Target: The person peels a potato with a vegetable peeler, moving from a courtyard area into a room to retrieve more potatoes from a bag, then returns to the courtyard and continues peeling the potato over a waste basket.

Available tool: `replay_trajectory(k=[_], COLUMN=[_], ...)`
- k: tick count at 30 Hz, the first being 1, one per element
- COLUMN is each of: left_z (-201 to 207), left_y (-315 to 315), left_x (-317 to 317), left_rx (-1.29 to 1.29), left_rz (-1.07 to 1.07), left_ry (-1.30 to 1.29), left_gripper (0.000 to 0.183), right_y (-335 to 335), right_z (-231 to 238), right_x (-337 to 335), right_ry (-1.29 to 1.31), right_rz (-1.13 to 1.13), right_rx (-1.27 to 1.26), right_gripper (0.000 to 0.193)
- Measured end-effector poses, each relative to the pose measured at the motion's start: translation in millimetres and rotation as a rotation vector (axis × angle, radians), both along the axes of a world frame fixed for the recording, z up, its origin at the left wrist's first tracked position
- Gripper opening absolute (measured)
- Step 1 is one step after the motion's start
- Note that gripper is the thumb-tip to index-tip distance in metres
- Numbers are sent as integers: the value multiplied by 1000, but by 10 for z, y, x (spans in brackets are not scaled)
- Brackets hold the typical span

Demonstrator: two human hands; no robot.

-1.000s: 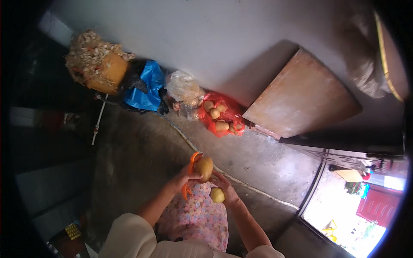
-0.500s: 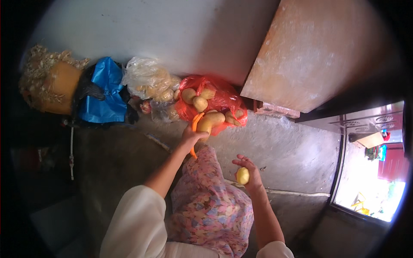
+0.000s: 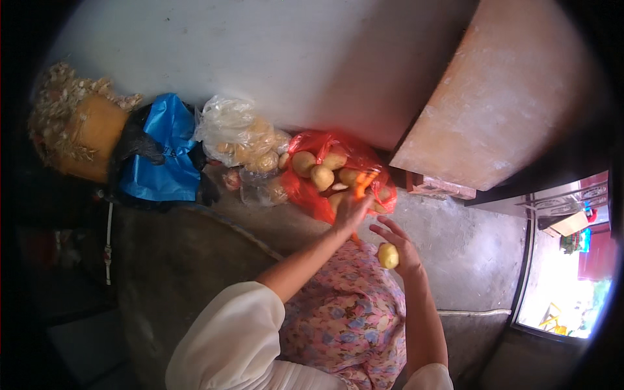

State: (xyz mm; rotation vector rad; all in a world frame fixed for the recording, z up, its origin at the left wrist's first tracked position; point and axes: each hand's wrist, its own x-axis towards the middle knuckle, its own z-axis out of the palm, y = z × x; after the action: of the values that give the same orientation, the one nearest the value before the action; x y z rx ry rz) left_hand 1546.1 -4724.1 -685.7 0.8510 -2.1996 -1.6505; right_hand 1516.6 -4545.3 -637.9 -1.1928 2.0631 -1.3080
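Observation:
My left hand (image 3: 352, 211), blurred by motion, is closed round a long orange peeler (image 3: 365, 183) and reaches over the near edge of a red plastic bag (image 3: 335, 142). Several unpeeled potatoes (image 3: 322, 177) lie in and on the bag; the hand and wrist partly cover some of them. Whether the left hand also touches a potato cannot be made out. To its right, my right hand (image 3: 404, 250) holds a small pale yellow peeled potato (image 3: 388, 255) against the palm, with its fingers stretched forward.
Left of the red bag stand clear plastic bags (image 3: 237, 140) with round produce, a blue bag (image 3: 166, 153) and an orange-brown container (image 3: 97, 136) topped with dry husks. A wooden board (image 3: 500, 97) leans at the right. A doorway (image 3: 552, 286) opens far right.
My left hand has swung right with the orange peeler; the potato at its fingers before no longer shows there. My right hand has risen slightly, still holding the peeled potato. The view has shifted.

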Motion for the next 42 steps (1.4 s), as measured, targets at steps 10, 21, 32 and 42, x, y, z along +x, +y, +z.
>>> replay_trajectory(k=[10,21,32,42], left_z=[-214,-794,-609,-909], left_y=[-668,-1445,-979,-1677], left_x=[516,175,782,1305], left_rx=[207,-115,-568,-546], left_rz=[399,370,157,218], left_ry=[317,-28,26,-426], left_gripper=[28,32,26,27], right_y=[-557,-194,-300,-378], right_z=[94,108,33,36], right_x=[-14,53,112,104], right_ry=[-1199,-1272,-1264,-1308], right_rz=[-198,-328,-350,-306], right_rx=[12,-114,-170,-216], right_gripper=[28,24,27,24])
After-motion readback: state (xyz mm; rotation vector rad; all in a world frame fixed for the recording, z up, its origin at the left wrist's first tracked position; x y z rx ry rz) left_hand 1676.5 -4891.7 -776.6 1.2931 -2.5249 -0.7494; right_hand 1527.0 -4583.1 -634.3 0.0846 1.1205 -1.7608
